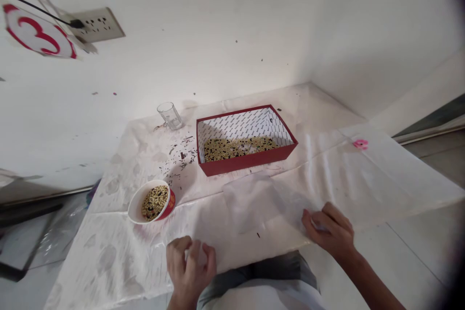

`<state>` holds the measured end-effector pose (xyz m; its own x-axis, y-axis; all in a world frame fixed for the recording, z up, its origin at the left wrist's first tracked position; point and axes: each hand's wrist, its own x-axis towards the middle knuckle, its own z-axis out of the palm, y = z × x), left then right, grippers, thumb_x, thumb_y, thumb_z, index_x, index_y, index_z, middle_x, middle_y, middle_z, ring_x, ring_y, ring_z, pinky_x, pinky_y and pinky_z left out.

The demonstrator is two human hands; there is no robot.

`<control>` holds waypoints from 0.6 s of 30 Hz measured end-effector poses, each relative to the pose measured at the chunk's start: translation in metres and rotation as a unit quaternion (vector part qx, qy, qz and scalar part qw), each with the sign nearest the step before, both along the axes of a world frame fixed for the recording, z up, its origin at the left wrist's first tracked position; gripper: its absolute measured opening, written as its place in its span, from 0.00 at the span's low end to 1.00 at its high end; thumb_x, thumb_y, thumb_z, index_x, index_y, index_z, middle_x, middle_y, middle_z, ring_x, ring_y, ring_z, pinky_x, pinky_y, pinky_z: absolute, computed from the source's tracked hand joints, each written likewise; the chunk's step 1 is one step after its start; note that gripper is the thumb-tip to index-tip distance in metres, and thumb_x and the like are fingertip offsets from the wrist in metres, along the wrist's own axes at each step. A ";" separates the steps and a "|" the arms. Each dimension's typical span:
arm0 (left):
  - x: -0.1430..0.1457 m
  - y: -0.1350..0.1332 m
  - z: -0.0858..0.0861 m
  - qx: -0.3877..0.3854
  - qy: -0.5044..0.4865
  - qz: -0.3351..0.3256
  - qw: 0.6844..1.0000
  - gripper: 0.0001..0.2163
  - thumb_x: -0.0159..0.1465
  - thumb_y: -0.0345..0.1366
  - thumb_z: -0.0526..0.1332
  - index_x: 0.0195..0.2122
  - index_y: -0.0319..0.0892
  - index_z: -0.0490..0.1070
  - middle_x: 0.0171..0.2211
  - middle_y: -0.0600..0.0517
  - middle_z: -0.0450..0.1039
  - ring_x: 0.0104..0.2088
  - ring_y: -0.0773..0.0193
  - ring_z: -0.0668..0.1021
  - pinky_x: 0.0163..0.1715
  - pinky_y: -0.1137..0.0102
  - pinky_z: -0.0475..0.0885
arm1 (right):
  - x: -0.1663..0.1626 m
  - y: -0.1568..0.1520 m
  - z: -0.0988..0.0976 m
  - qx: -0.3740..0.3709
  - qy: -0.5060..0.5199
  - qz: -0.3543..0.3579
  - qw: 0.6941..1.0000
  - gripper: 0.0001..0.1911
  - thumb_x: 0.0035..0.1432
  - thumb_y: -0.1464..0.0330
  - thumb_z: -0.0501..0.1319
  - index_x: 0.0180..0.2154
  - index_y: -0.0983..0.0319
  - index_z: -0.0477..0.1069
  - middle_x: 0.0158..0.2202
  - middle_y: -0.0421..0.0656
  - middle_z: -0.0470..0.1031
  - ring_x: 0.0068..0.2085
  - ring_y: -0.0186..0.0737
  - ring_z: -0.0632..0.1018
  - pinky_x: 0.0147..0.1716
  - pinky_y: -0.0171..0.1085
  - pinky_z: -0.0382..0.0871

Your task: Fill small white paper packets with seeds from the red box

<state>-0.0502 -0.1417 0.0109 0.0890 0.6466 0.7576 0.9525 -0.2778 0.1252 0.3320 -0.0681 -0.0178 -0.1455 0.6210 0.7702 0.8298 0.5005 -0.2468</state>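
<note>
At the table's front edge my left hand [191, 264] is closed, its fingers curled on the pale table covering. My right hand [330, 229] is curled shut farther right along the same edge. A small pale patch shows among the fingers of each hand, but what it is I cannot make out. Between the hands and the box lies what looks like a thin see-through sheet [254, 198]. A paper cup [167, 206], white inside and red outside, holds beige and black beads beyond my left hand. The red open box [247, 161] has similar beads spread over its bottom.
Near the wall stands a clear glass mug [170, 117]. Dark scraps [182, 155] are scattered left of the box. A small pink object [361, 144] lies on the right of the table. A wall socket [96, 25] with a plugged-in cable is at upper left.
</note>
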 end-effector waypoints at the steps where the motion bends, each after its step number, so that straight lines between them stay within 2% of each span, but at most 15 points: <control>1: 0.001 0.002 0.002 0.001 -0.006 0.010 1.000 0.23 0.55 0.28 0.69 0.52 0.46 0.69 0.47 0.43 0.68 0.46 0.51 0.76 0.43 0.55 0.75 | -0.001 0.002 0.004 -0.035 0.002 -0.009 0.999 0.19 0.56 0.66 0.70 0.50 0.55 0.75 0.39 0.46 0.73 0.38 0.47 0.78 0.33 0.43 0.75; 2: 0.003 0.004 0.005 -0.011 -0.012 0.015 1.000 0.30 0.55 0.30 0.71 0.59 0.47 0.67 0.55 0.39 0.65 0.55 0.42 0.73 0.50 0.47 0.74 | -0.002 0.004 0.009 -0.072 0.004 -0.011 0.997 0.34 0.57 0.61 0.71 0.63 0.55 0.67 0.51 0.54 0.72 0.51 0.58 0.78 0.43 0.51 0.77; 3: 0.006 0.007 0.007 -0.036 -0.017 0.017 0.999 0.36 0.56 0.34 0.72 0.65 0.49 0.62 0.63 0.36 0.59 0.64 0.33 0.66 0.56 0.40 0.70 | -0.002 0.006 0.014 -0.106 0.006 -0.005 0.994 0.47 0.57 0.56 0.70 0.72 0.55 0.54 0.64 0.59 0.63 0.63 0.68 0.70 0.52 0.60 0.75; 5: 0.010 0.014 0.012 -0.107 -0.023 0.016 0.994 0.44 0.57 0.41 0.73 0.72 0.52 0.53 0.74 0.37 0.41 0.73 0.24 0.48 0.63 0.30 0.57 | -0.004 0.008 0.022 -0.154 0.005 0.027 0.988 0.60 0.57 0.48 0.67 0.77 0.55 0.33 0.76 0.60 0.39 0.74 0.78 0.49 0.62 0.72 0.61; 6: 0.012 0.017 0.014 -0.140 -0.021 0.012 0.990 0.45 0.58 0.44 0.72 0.73 0.54 0.50 0.76 0.39 0.35 0.74 0.23 0.42 0.65 0.27 0.52 | -0.005 0.009 0.025 -0.166 0.001 0.040 0.985 0.62 0.57 0.45 0.66 0.77 0.54 0.30 0.77 0.57 0.33 0.75 0.79 0.43 0.63 0.75 0.57; 7: 0.013 0.020 0.014 -0.163 -0.019 0.007 0.986 0.44 0.59 0.45 0.71 0.73 0.53 0.51 0.76 0.40 0.34 0.74 0.23 0.40 0.65 0.27 0.51 | -0.006 0.010 0.026 -0.170 -0.002 0.045 0.984 0.61 0.56 0.43 0.66 0.76 0.53 0.33 0.77 0.56 0.33 0.75 0.79 0.42 0.63 0.76 0.56; 8: 0.013 0.022 0.014 -0.174 -0.017 0.001 0.985 0.41 0.60 0.44 0.70 0.72 0.52 0.54 0.76 0.39 0.36 0.74 0.23 0.42 0.65 0.28 0.52 | -0.007 0.010 0.026 -0.159 -0.001 0.040 0.986 0.58 0.55 0.43 0.67 0.76 0.53 0.40 0.76 0.57 0.39 0.75 0.78 0.47 0.62 0.74 0.60; 9: 0.013 0.022 0.012 -0.175 -0.017 -0.004 0.984 0.36 0.60 0.43 0.69 0.69 0.49 0.60 0.74 0.37 0.43 0.73 0.24 0.47 0.64 0.30 0.56 | -0.008 0.011 0.025 -0.129 0.008 0.026 0.991 0.51 0.55 0.45 0.69 0.72 0.52 0.52 0.72 0.58 0.52 0.72 0.75 0.57 0.59 0.69 0.67; 10: 0.011 0.022 0.010 -0.174 -0.018 -0.007 0.985 0.29 0.61 0.40 0.68 0.64 0.46 0.66 0.70 0.35 0.52 0.71 0.27 0.56 0.61 0.35 0.63 | -0.010 0.011 0.023 -0.080 0.021 0.007 0.997 0.39 0.54 0.50 0.71 0.63 0.53 0.65 0.61 0.56 0.67 0.63 0.68 0.70 0.51 0.61 0.74; 11: 0.009 0.022 0.008 -0.174 -0.019 -0.007 0.985 0.22 0.62 0.37 0.67 0.57 0.42 0.71 0.63 0.34 0.61 0.65 0.32 0.65 0.56 0.40 0.68 | -0.012 0.011 0.021 -0.028 0.037 -0.010 0.999 0.22 0.55 0.57 0.73 0.49 0.54 0.72 0.46 0.49 0.73 0.49 0.56 0.78 0.41 0.49 0.77; 12: 0.007 0.022 0.005 -0.176 -0.016 -0.006 0.984 0.14 0.63 0.35 0.65 0.49 0.41 0.73 0.53 0.36 0.67 0.57 0.39 0.71 0.50 0.47 0.72 | -0.013 0.011 0.019 0.013 0.052 -0.022 0.998 0.13 0.55 0.65 0.73 0.35 0.56 0.70 0.32 0.41 0.69 0.35 0.43 0.76 0.30 0.40 0.72; 13: 0.005 0.021 0.002 -0.176 -0.011 -0.006 0.984 0.06 0.63 0.33 0.64 0.41 0.41 0.73 0.44 0.40 0.69 0.48 0.45 0.74 0.44 0.52 0.73 | -0.015 0.010 0.017 0.038 0.065 -0.027 0.997 0.19 0.55 0.72 0.72 0.26 0.57 0.62 0.24 0.36 0.60 0.26 0.34 0.68 0.23 0.35 0.63; 14: 0.003 0.021 0.000 -0.171 -0.005 -0.008 0.985 0.01 0.63 0.30 0.63 0.35 0.42 0.71 0.37 0.44 0.68 0.41 0.51 0.73 0.40 0.56 0.71 | -0.016 0.010 0.014 0.046 0.077 -0.027 0.996 0.26 0.56 0.77 0.70 0.22 0.58 0.53 0.21 0.33 0.52 0.21 0.30 0.60 0.20 0.35 0.55; 16: 0.001 0.020 -0.004 -0.151 0.004 -0.014 0.988 0.08 0.62 0.27 0.61 0.28 0.44 0.66 0.30 0.50 0.64 0.34 0.56 0.68 0.36 0.59 0.68 | -0.017 0.009 0.010 0.024 0.097 -0.018 0.995 0.30 0.57 0.80 0.67 0.20 0.60 0.47 0.19 0.31 0.48 0.20 0.27 0.53 0.19 0.36 0.49; 18: 0.000 0.018 -0.006 -0.125 0.009 -0.017 0.992 0.11 0.61 0.24 0.61 0.26 0.45 0.63 0.28 0.51 0.62 0.32 0.58 0.67 0.35 0.61 0.67 | -0.016 0.009 0.006 0.011 0.117 -0.016 0.993 0.30 0.59 0.80 0.66 0.19 0.60 0.47 0.19 0.32 0.48 0.20 0.27 0.52 0.20 0.36 0.48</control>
